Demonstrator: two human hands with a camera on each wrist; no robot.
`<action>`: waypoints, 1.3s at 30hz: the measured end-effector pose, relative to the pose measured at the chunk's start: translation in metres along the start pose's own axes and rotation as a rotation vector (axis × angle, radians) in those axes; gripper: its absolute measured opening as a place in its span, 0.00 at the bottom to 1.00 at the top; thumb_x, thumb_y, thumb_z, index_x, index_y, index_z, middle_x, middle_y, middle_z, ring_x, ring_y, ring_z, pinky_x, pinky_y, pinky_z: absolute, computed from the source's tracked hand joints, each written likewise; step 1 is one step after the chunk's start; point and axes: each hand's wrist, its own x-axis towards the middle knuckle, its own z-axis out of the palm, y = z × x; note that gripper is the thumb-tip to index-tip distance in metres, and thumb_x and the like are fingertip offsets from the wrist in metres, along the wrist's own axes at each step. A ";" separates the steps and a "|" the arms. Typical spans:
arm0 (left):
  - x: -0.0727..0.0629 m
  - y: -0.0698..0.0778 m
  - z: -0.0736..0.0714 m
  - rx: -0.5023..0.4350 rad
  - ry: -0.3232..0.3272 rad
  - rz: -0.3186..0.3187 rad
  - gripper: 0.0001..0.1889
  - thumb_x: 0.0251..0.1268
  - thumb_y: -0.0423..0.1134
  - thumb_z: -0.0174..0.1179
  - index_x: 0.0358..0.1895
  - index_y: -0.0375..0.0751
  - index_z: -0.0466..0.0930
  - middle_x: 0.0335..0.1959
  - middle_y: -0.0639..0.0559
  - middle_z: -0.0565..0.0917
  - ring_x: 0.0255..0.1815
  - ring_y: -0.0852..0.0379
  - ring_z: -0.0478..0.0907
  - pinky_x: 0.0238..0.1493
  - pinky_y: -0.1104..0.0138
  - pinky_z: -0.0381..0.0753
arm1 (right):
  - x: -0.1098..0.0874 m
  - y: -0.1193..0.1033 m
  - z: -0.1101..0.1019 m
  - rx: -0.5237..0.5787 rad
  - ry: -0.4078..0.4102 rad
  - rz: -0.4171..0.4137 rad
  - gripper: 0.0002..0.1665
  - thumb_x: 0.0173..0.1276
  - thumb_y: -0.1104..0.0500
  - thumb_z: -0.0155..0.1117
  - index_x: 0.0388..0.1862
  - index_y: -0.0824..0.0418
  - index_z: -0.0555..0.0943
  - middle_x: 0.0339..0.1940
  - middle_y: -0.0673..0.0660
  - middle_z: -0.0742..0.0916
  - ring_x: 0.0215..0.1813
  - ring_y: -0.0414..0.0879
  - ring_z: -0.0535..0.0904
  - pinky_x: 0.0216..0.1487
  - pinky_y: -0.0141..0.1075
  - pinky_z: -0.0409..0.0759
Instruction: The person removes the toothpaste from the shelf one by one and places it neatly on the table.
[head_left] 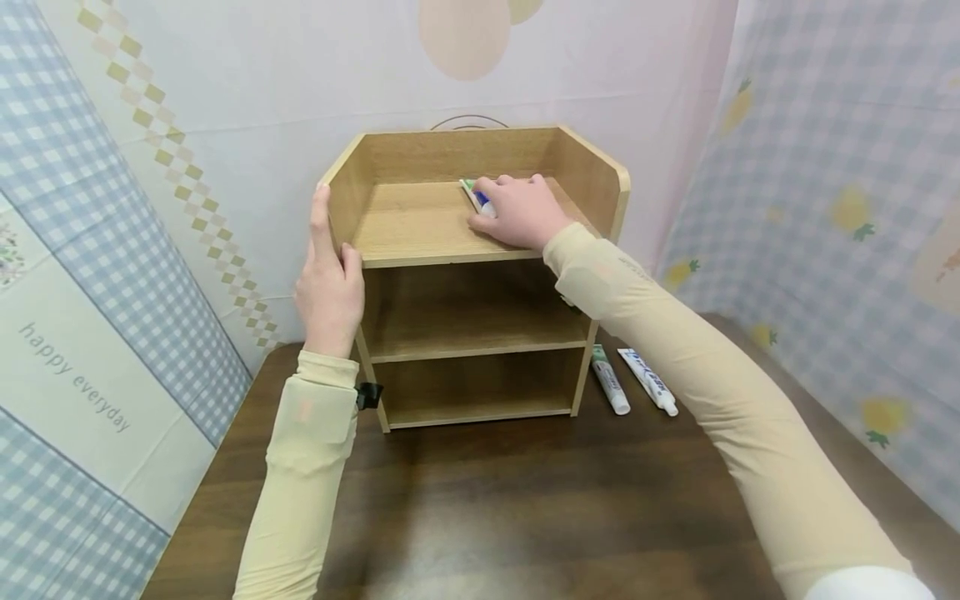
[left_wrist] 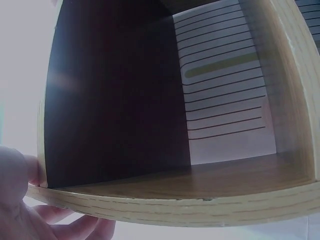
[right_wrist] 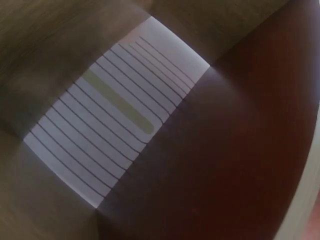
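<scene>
A small light-wood shelf unit (head_left: 468, 257) stands on the table, with an open top tray and two levels below. My left hand (head_left: 330, 292) grips its left side panel, thumb at the front edge and fingers along the outside. In the left wrist view, the thumb and fingers of that left hand (left_wrist: 30, 215) sit on either side of the wooden edge. My right hand (head_left: 525, 210) reaches into the top tray, fingers curled over a toothpaste tube (head_left: 482, 200). Green, blue and white parts of the tube show beside the thumb; the rest is hidden under the hand.
Two more toothpaste tubes, one green and white (head_left: 611, 382) and one white and blue (head_left: 648, 381), lie on the dark wood table (head_left: 480, 500) right of the unit. Patterned cloth (head_left: 262, 67) hangs behind and on both sides. Striped cloth (right_wrist: 100, 125) shows past the shelf boards.
</scene>
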 end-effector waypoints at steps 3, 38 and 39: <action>0.000 0.000 0.000 0.002 0.008 0.003 0.35 0.68 0.36 0.43 0.74 0.71 0.47 0.75 0.61 0.63 0.19 0.47 0.57 0.20 0.59 0.58 | 0.000 -0.003 0.002 -0.024 -0.012 0.001 0.30 0.70 0.43 0.49 0.67 0.55 0.68 0.60 0.61 0.80 0.57 0.55 0.76 0.61 0.52 0.62; 0.002 -0.004 0.000 0.005 0.012 -0.007 0.34 0.69 0.36 0.42 0.74 0.71 0.47 0.75 0.61 0.64 0.19 0.46 0.57 0.21 0.59 0.58 | -0.065 -0.021 0.013 -0.026 0.365 -0.176 0.22 0.71 0.48 0.55 0.56 0.59 0.77 0.51 0.59 0.86 0.51 0.51 0.82 0.61 0.52 0.60; 0.003 -0.004 0.000 0.005 0.014 -0.007 0.34 0.68 0.36 0.42 0.74 0.71 0.47 0.75 0.61 0.64 0.19 0.46 0.57 0.21 0.59 0.58 | -0.067 -0.021 0.013 -0.020 0.383 -0.184 0.21 0.70 0.49 0.55 0.55 0.60 0.77 0.51 0.60 0.86 0.51 0.51 0.82 0.60 0.52 0.61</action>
